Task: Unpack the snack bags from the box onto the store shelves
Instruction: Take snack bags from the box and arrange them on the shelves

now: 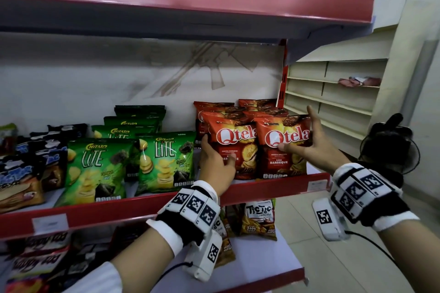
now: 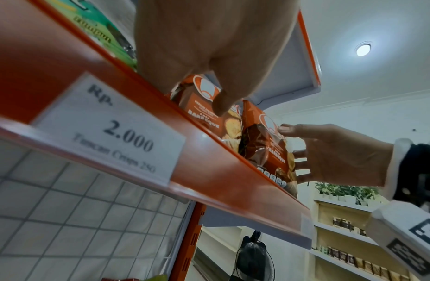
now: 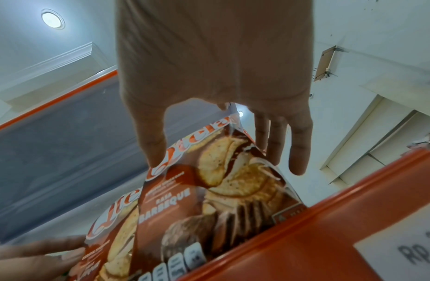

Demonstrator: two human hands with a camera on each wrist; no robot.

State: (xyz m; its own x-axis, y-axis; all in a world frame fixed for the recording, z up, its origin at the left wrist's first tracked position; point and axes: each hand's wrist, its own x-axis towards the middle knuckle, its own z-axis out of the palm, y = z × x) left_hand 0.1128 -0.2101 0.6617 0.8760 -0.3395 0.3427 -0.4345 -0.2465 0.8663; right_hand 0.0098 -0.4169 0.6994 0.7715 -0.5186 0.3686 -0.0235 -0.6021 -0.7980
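Red steel is the biggest thing I have in view: the shelf with its raised front lip, carrying rows of snack packs under a second red shelf above. On it, to the left, stand the green Chitato Lite bags; to the right, near the shelf end, sit the red Qtela bags, two facing rows with more stacked behind. The box itself is nowhere in my views.

My left hand grips the left front Qtela bag, fingers round its left edge and thumb pressed on the face. My right hand holds the right front bag, thumb on the logo and fingers reaching past its right side; from the right wrist view those fingers look fairly straight, so I judge it a light clamp, not a squeeze.

I read this step as squaring the two front bags. To do it well I would keep pressure light, since the air-filled foil will crumple or skid. I would seat both bottom seams behind the lip, let the bags lean back on the row behind, and keep the two side by side without overlapping. The right bag stands close to the shelf end, so I would nudge it inward before letting go, labels facing out.
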